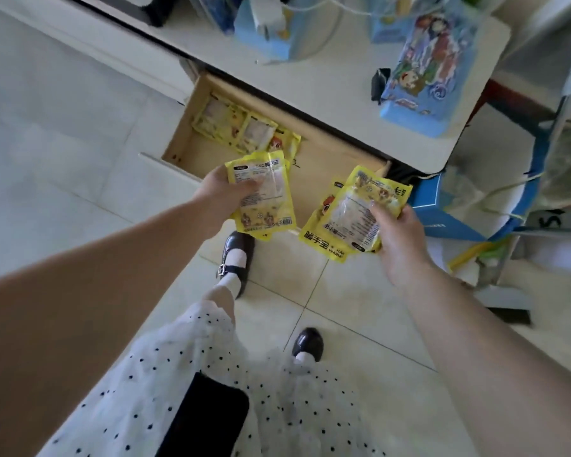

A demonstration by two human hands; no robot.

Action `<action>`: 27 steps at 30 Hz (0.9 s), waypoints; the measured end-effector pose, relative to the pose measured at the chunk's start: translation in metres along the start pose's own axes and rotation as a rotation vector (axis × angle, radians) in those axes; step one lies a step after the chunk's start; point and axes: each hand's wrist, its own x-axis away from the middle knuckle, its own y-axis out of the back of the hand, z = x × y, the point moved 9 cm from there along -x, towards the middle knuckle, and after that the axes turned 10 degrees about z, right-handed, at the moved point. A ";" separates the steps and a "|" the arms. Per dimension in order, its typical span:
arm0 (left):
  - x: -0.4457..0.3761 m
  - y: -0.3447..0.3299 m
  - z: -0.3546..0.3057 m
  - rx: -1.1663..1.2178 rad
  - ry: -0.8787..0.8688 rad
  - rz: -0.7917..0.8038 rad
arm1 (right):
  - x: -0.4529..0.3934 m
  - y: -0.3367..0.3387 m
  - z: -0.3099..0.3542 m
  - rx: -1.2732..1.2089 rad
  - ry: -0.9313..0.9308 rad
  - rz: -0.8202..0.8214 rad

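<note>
Both hands are full. The left hand (225, 192) grips a small stack of yellow hand-warmer packets (264, 196), fingers curled over the top one, above the near edge of the open drawer (330, 159). My right hand (399, 232) pinches a fanned bunch of packets (343, 216) just to the right, over the floor tiles. Farther in, a row of matching packets (244, 127) lies along the drawer's far left; the rest of its bottom is bare. I read this as loading, roughly midway, with both handfuls left to place. Beyond, a blue cartoon box (432, 70) stands on the white cabinet top (327, 94).

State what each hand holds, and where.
Left hand grips yellow packets by their left edge; right hand grips other yellow packets by their right edge.
</note>
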 end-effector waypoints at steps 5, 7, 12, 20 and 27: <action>-0.085 0.006 -0.012 -0.104 -0.005 0.033 | -0.067 -0.019 -0.019 -0.113 -0.028 -0.093; -0.125 0.006 -0.011 -0.126 0.004 0.045 | -0.104 -0.032 -0.030 -0.159 -0.011 -0.088; -0.250 0.014 0.017 -0.227 -0.053 0.067 | -0.218 -0.063 -0.068 -0.142 0.056 -0.032; -0.312 -0.002 0.013 -0.356 -0.182 0.076 | -0.300 -0.081 -0.090 -0.238 0.130 0.056; -0.305 -0.015 0.003 -0.776 -0.363 -0.170 | -0.308 -0.071 -0.103 -0.244 0.194 -0.093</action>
